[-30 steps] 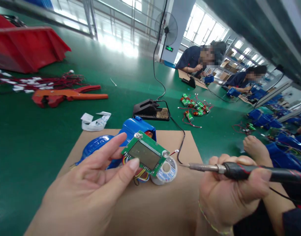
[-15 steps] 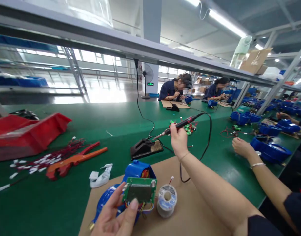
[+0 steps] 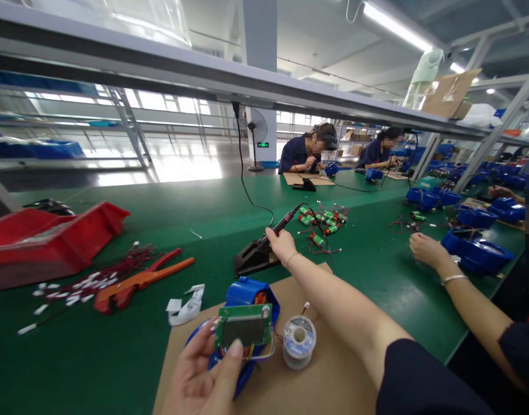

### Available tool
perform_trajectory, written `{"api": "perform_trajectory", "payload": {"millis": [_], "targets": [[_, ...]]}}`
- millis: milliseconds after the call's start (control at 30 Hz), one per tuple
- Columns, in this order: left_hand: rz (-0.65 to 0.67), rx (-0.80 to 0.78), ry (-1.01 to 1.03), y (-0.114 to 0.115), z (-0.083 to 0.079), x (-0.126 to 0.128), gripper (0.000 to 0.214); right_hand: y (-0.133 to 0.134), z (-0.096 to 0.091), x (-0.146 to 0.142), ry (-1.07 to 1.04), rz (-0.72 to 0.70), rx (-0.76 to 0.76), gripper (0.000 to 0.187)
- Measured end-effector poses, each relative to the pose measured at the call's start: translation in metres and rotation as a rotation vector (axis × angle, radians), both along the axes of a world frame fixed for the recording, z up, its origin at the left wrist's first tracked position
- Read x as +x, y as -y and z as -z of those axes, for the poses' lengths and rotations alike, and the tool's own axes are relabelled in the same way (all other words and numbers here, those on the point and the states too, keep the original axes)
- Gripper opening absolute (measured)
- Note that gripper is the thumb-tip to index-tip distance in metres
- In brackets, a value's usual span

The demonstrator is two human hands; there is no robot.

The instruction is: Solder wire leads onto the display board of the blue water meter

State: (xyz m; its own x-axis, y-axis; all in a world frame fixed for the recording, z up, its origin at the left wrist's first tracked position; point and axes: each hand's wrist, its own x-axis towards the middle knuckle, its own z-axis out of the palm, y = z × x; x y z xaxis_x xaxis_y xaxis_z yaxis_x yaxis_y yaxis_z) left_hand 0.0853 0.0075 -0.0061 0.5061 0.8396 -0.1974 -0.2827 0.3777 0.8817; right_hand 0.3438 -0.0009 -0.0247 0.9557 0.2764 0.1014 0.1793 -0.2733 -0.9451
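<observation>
My left hand (image 3: 212,369) is closed on a green circuit board (image 3: 244,329) with a dark display, thumb on its front edge. Coloured wires run from the board toward a blue plastic housing (image 3: 246,291) just behind it. My right hand (image 3: 282,246) grips a black soldering iron (image 3: 279,223), whose tip end is down at the black iron stand (image 3: 251,257); the tip itself is hidden. Near my left hand stands a spool of solder wire (image 3: 299,346) on the brown cardboard sheet (image 3: 333,369).
At left are a red bin (image 3: 52,242), white-plugged wires (image 3: 91,282), an orange-handled crimping tool (image 3: 139,282) and a paper strip (image 3: 186,305). Green battery cells (image 3: 327,219) lie beyond my right hand. A co-worker's hand (image 3: 426,251) is at right, by blue housings (image 3: 476,253). A shelf (image 3: 247,86) spans overhead.
My right hand has moved left and down with the soldering iron, bringing it from above the stand to the stand. The left hand still holds the circuit board.
</observation>
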Motion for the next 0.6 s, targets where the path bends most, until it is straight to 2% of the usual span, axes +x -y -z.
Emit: {"api": "perform_trajectory", "payload": {"millis": [133,233,300,400,433,533,600], "targets": [[-0.001,0.033,0.021,0.006,-0.009,0.002,0.061,0.021,-0.007,-0.011,-0.02,-0.075,-0.001,0.032],[0.019,0.056,0.034,0.005,-0.008,0.001,0.058,0.055,-0.013,-0.032,0.009,-0.1,0.03,0.025],[0.037,0.101,0.058,0.005,-0.005,0.001,0.054,0.084,-0.017,-0.062,0.055,-0.111,0.071,0.022],[0.062,0.204,0.056,0.007,0.0,-0.001,0.049,0.128,-0.017,-0.124,0.154,-0.123,0.149,0.027],[0.068,0.241,0.042,0.007,0.001,-0.003,0.049,0.141,-0.014,-0.146,0.243,-0.108,0.167,0.026],[0.06,0.387,-0.052,0.005,0.004,-0.009,0.051,0.168,0.005,-0.197,0.491,-0.021,0.131,0.024],[0.043,0.532,-0.177,-0.003,0.005,-0.012,0.051,0.18,0.024,-0.215,0.57,0.046,0.071,0.024]]}}
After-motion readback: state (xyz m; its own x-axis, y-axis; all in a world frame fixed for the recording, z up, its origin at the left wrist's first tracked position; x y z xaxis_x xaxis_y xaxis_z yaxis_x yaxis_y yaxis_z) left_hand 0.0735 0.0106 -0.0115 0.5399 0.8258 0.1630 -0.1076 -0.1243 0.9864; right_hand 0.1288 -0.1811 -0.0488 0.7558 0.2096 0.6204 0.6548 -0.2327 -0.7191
